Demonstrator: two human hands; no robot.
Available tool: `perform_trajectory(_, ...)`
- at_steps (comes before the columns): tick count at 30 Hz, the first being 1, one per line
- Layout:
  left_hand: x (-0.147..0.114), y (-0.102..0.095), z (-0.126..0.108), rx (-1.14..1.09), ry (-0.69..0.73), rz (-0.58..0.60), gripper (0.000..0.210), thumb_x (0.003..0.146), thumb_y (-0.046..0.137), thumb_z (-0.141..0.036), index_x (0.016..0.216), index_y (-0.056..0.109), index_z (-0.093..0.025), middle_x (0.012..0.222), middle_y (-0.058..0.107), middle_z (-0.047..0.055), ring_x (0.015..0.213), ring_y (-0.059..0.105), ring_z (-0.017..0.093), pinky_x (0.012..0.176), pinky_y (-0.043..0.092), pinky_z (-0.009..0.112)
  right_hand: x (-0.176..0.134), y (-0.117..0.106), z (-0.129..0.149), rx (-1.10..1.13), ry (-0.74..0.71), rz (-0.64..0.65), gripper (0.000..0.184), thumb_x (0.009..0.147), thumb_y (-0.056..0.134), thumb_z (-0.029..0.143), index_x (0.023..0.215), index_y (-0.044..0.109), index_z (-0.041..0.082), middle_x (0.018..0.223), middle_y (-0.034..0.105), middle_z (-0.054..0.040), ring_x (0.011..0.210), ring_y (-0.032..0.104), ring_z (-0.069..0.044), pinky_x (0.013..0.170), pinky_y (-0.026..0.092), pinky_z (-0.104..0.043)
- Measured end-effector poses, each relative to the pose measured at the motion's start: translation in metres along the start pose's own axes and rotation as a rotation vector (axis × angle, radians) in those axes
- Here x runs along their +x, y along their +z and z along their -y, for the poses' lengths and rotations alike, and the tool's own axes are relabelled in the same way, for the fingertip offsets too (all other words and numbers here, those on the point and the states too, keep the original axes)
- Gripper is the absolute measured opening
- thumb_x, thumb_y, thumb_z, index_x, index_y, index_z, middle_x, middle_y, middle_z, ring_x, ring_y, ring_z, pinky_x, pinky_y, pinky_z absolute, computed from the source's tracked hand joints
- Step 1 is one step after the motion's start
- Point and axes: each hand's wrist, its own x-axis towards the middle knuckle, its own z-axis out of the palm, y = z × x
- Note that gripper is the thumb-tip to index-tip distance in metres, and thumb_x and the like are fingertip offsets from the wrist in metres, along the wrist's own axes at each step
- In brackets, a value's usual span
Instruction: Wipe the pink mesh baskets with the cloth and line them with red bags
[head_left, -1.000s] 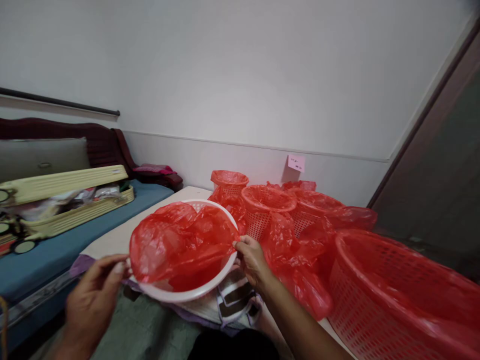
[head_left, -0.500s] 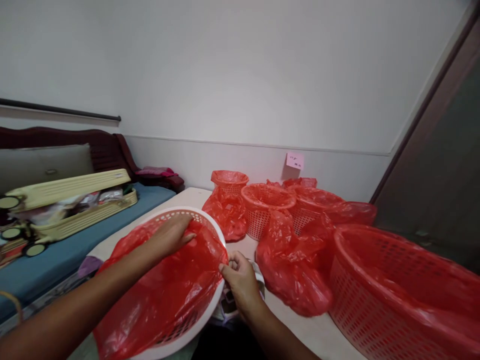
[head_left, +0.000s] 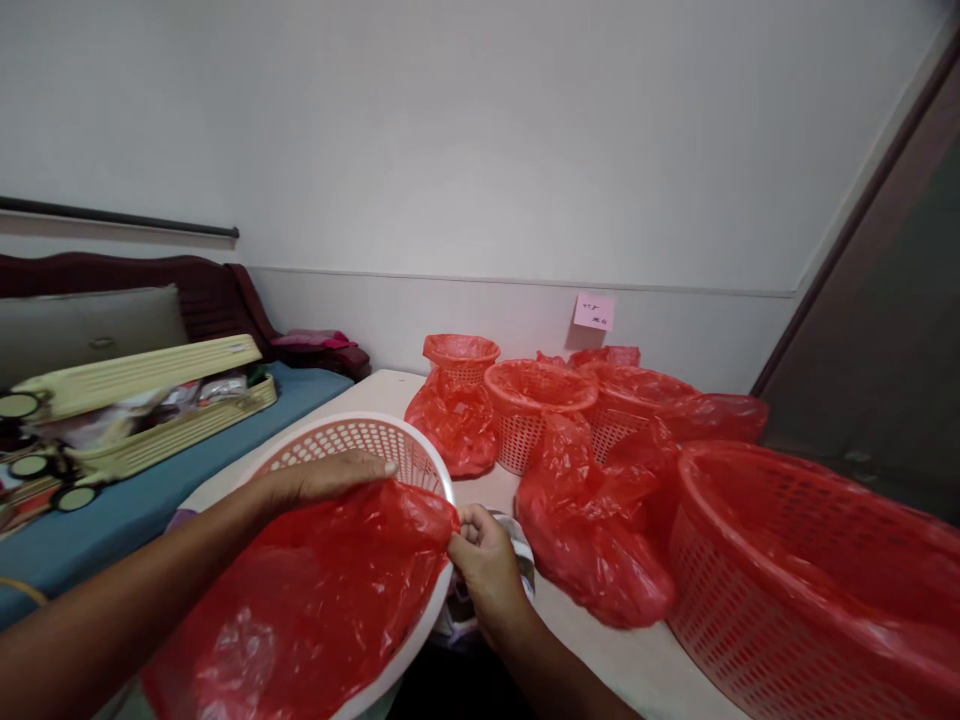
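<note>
A white perforated plastic basket (head_left: 420, 450) tilts in front of me, with a red plastic bag (head_left: 322, 590) spread partly inside it and over its near side. My right hand (head_left: 487, 565) pinches the bag's edge at the basket's right rim. Across the basket's mouth reaches my left hand (head_left: 334, 480), its fingers stretched out flat along the bag's upper edge; the undersides of these fingers are hidden. Behind the left hand the basket's holed far wall shows bare. A patterned item (head_left: 459, 610), partly covered, lies below my right hand.
Several baskets lined with red bags stand on the white table: a large one (head_left: 787, 580) at right, a round one (head_left: 517, 420) in the middle, a small one (head_left: 461, 360) behind. A loose bag skirt (head_left: 600, 540) spreads between them. Left, an open yellow suitcase (head_left: 172, 430) lies on a blue bed.
The red bag's upper edge has come away from the basket's far wall, baring its holes. My left hand has flattened and shifted slightly; my right hand keeps its pinch at the rim.
</note>
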Motion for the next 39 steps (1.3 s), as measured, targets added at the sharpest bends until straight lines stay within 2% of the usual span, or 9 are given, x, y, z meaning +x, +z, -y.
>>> perform_trajectory(4, -0.006, 0.000, -0.004, -0.085, -0.050, 0.133, 0.047, 0.080, 0.059, -0.063, 0.072, 0.062, -0.016, 0.064, 0.055, 0.000, 0.058, 0.046, 0.013, 0.057, 0.036, 0.026, -0.001, 0.000, 0.001, -0.001, 0.015, 0.007, 0.032, 0.060, 0.075, 0.043, 0.069, 0.052, 0.021, 0.047, 0.045, 0.0101, 0.040, 0.030, -0.005, 0.038, 0.022, -0.018)
perform_trajectory(8, -0.008, -0.006, -0.005, -0.118, -0.026, 0.130, 0.044, 0.074, 0.068, -0.060, 0.070, 0.056, -0.018, 0.065, 0.051, -0.003, 0.059, 0.041, 0.010, 0.057, 0.032, 0.023, -0.003, 0.001, 0.004, -0.017, 0.017, 0.010, 0.031, 0.060, 0.073, 0.043, 0.067, 0.052, 0.021, 0.046, 0.043, 0.0104, 0.039, 0.029, -0.005, 0.038, 0.020, -0.018)
perform_trajectory(13, -0.017, -0.024, -0.005, -0.061, -0.055, 0.120, 0.040, 0.074, 0.069, -0.056, 0.073, 0.058, -0.018, 0.065, 0.054, -0.002, 0.058, 0.044, 0.010, 0.057, 0.034, 0.024, -0.002, -0.003, 0.001, -0.055, -0.001, 0.011, 0.023, 0.061, 0.067, 0.037, 0.064, 0.050, 0.022, 0.045, 0.038, 0.0110, 0.041, 0.028, -0.005, 0.040, 0.020, -0.018)
perform_trajectory(16, -0.016, -0.037, -0.009, 0.037, -0.046, 0.057, 0.038, 0.073, 0.069, -0.054, 0.081, 0.060, -0.018, 0.068, 0.058, -0.001, 0.059, 0.049, 0.012, 0.059, 0.039, 0.026, -0.002, -0.005, -0.006, -0.074, -0.009, 0.016, 0.018, 0.062, 0.063, 0.033, 0.065, 0.049, 0.022, 0.047, 0.039, 0.0105, 0.042, 0.030, -0.006, 0.041, 0.020, -0.019)
perform_trajectory(20, -0.003, -0.046, -0.018, 0.265, 0.079, -0.145, 0.034, 0.076, 0.061, -0.053, 0.082, 0.060, -0.020, 0.073, 0.059, -0.001, 0.066, 0.051, 0.014, 0.066, 0.040, 0.028, -0.003, -0.004, -0.012, -0.088, -0.013, 0.054, 0.020, 0.062, 0.064, 0.035, 0.067, 0.049, 0.022, 0.049, 0.041, 0.0096, 0.043, 0.032, -0.007, 0.041, 0.020, -0.018)
perform_trajectory(25, 0.019, -0.034, -0.022, 0.634, 0.222, -0.396, 0.023, 0.082, 0.055, -0.043, 0.079, 0.059, -0.020, 0.076, 0.058, 0.001, 0.072, 0.049, 0.016, 0.069, 0.034, 0.030, -0.007, 0.003, -0.012, -0.036, -0.003, 0.085, 0.021, 0.062, 0.064, 0.036, 0.068, 0.050, 0.021, 0.050, 0.044, 0.0093, 0.044, 0.034, -0.006, 0.043, 0.023, -0.018)
perform_trajectory(29, 0.035, -0.018, -0.018, 0.821, 0.239, -0.506, 0.027, 0.089, 0.047, -0.044, 0.089, 0.059, -0.020, 0.080, 0.060, 0.004, 0.072, 0.050, 0.018, 0.067, 0.032, 0.031, -0.008, 0.006, -0.012, -0.001, -0.004, 0.074, 0.021, 0.061, 0.064, 0.036, 0.068, 0.050, 0.021, 0.051, 0.046, 0.0085, 0.044, 0.035, -0.006, 0.043, 0.023, -0.018)
perform_trajectory(34, 0.054, -0.009, -0.014, 0.953, 0.171, -0.514, 0.029, 0.093, 0.046, -0.045, 0.091, 0.059, -0.019, 0.077, 0.059, 0.002, 0.070, 0.052, 0.017, 0.066, 0.036, 0.032, -0.005, 0.005, -0.012, -0.012, -0.018, 0.066, 0.021, 0.063, 0.064, 0.036, 0.069, 0.053, 0.020, 0.052, 0.047, 0.0081, 0.046, 0.036, -0.007, 0.044, 0.024, -0.019)
perform_trajectory(39, 0.065, -0.027, -0.018, 0.955, 0.084, -0.374, 0.027, 0.090, 0.058, -0.044, 0.085, 0.060, -0.017, 0.072, 0.055, -0.003, 0.064, 0.051, 0.013, 0.067, 0.044, 0.032, -0.003, 0.003, -0.008, -0.042, -0.011, 0.061, 0.020, 0.064, 0.065, 0.035, 0.068, 0.052, 0.020, 0.051, 0.044, 0.0088, 0.046, 0.034, -0.007, 0.044, 0.024, -0.018)
